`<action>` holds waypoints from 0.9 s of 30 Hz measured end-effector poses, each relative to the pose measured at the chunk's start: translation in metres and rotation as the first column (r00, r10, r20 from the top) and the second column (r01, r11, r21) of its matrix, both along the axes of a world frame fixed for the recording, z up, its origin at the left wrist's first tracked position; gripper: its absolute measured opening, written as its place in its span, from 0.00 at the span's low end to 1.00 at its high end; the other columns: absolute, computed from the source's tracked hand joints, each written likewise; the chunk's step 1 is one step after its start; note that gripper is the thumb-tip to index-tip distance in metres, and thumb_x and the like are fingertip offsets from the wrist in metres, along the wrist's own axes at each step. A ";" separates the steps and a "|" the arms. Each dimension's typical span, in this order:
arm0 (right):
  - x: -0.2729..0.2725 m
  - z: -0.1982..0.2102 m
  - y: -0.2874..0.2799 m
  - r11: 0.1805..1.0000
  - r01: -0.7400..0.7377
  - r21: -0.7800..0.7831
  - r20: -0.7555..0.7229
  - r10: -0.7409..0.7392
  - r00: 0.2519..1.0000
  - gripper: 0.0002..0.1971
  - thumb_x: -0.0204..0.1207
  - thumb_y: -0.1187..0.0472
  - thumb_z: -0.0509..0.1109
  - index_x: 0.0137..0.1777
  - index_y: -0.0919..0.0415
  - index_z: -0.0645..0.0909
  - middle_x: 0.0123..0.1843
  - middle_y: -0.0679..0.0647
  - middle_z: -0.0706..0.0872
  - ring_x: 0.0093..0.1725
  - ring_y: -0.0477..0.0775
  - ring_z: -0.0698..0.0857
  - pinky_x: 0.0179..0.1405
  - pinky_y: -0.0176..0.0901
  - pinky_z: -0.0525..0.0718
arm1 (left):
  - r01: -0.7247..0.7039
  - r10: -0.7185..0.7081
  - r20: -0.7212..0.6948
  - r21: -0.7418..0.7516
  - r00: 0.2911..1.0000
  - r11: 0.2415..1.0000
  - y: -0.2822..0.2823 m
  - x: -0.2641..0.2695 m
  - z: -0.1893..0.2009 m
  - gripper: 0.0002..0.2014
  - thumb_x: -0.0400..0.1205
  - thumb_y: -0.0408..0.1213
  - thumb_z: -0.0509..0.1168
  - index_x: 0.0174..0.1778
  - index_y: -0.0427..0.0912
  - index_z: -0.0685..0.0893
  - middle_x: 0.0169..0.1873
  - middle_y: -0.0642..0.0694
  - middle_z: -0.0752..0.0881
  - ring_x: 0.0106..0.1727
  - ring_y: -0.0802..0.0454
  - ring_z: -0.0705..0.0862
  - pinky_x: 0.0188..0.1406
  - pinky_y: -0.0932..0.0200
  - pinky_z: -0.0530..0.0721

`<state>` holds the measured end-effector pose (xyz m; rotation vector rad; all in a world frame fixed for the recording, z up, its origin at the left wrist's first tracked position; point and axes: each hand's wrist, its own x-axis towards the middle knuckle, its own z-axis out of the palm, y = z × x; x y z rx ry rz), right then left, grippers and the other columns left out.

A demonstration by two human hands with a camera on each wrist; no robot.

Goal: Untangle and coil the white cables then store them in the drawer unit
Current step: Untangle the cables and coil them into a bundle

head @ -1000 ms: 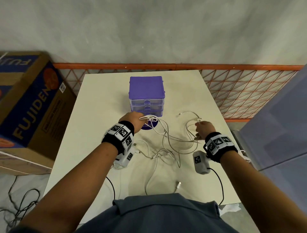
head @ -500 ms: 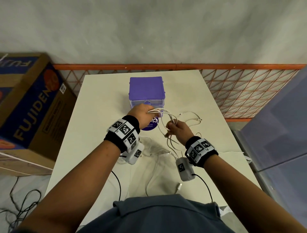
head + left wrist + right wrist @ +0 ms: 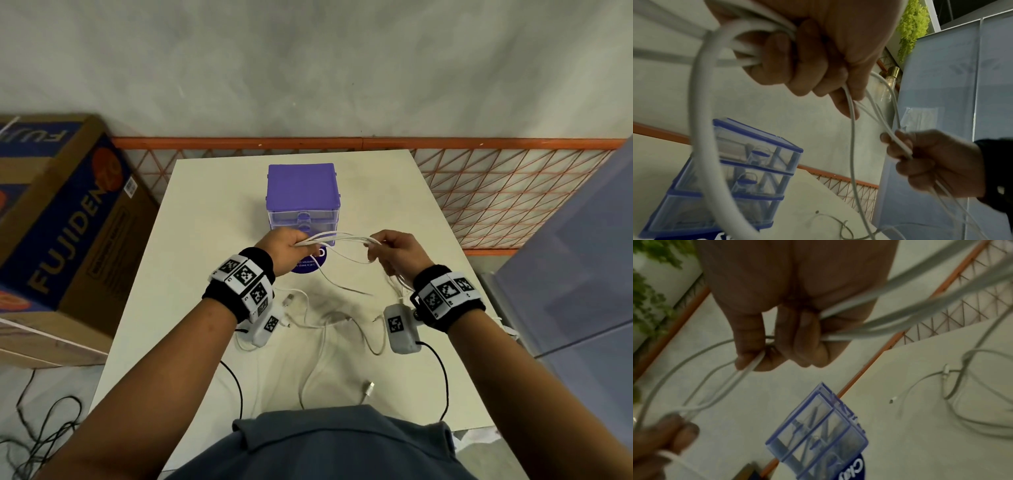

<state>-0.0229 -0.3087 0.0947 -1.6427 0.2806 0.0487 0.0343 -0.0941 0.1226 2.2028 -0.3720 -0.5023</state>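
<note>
On white table [image 3: 219,219] | both hands clamp white cables [image 3: 337,237] | drawer unit [image 3: 302,192] behind | wall beyond

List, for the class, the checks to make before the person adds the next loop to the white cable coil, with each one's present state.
1. Left hand grips the gathered loops of white cable: ok.
2. Right hand pinches the strands it feeds: ok.
3. Held cable free of the other white cables on the table: cannot tell.
4. All cables off the table: not ok; loose cables lie there.
5. Drawer unit has a drawer open: not ok; the two visible are closed.
</note>
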 end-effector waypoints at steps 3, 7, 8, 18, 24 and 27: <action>-0.006 -0.012 -0.005 0.971 -0.112 -0.212 -0.085 0.096 0.992 0.07 0.76 0.66 0.66 0.39 0.57 0.82 0.21 0.43 0.85 0.16 0.42 0.66 0.13 0.28 0.64 | -0.041 0.042 0.029 -0.037 0.999 0.998 0.001 0.004 0.005 0.10 0.79 0.41 0.67 0.47 0.37 0.88 0.28 0.48 0.77 0.33 0.53 0.73 0.31 0.67 0.70; -0.019 -0.040 -0.017 0.831 -0.206 -0.517 -0.242 0.090 0.966 0.10 0.74 0.57 0.68 0.37 0.62 0.84 0.25 0.48 0.81 0.25 0.45 0.75 0.29 0.34 0.74 | -0.134 0.147 0.096 -0.129 0.985 0.983 0.008 0.013 0.013 0.09 0.80 0.35 0.66 0.49 0.36 0.88 0.31 0.46 0.81 0.33 0.58 0.77 0.26 0.77 0.69; -0.022 -0.048 -0.020 0.821 -0.212 -0.530 -0.271 0.073 0.960 0.10 0.73 0.56 0.69 0.36 0.62 0.84 0.27 0.51 0.81 0.29 0.49 0.77 0.35 0.41 0.76 | -0.148 0.164 0.096 -0.153 0.982 0.977 0.009 0.015 0.015 0.09 0.79 0.35 0.66 0.49 0.35 0.88 0.34 0.44 0.83 0.36 0.54 0.78 0.28 0.77 0.70; -0.017 -0.012 0.021 0.955 -0.125 -0.270 0.022 0.136 0.990 0.29 0.65 0.55 0.73 0.67 0.50 0.72 0.59 0.49 0.79 0.58 0.50 0.76 0.53 0.38 0.74 | -0.067 0.079 0.106 -0.117 0.991 0.991 -0.001 0.006 0.018 0.09 0.80 0.35 0.65 0.49 0.36 0.88 0.34 0.45 0.83 0.37 0.52 0.77 0.33 0.72 0.72; -0.001 0.016 0.042 0.956 -0.156 -0.249 0.083 0.181 0.980 0.32 0.65 0.72 0.76 0.68 0.55 0.72 0.56 0.47 0.81 0.55 0.42 0.78 0.47 0.18 0.74 | 0.017 -0.003 0.092 -0.154 0.996 0.988 -0.012 -0.004 0.027 0.07 0.81 0.32 0.63 0.44 0.36 0.86 0.30 0.53 0.82 0.27 0.69 0.82 0.28 0.80 0.73; 0.002 0.010 0.044 0.944 -0.236 -0.233 0.040 0.252 0.967 0.19 0.67 0.72 0.74 0.56 0.56 0.78 0.41 0.46 0.88 0.43 0.40 0.84 0.40 0.25 0.78 | 0.070 -0.058 0.110 -0.110 0.992 0.991 -0.014 -0.004 0.031 0.09 0.81 0.34 0.63 0.49 0.38 0.88 0.36 0.45 0.85 0.38 0.54 0.82 0.36 0.66 0.76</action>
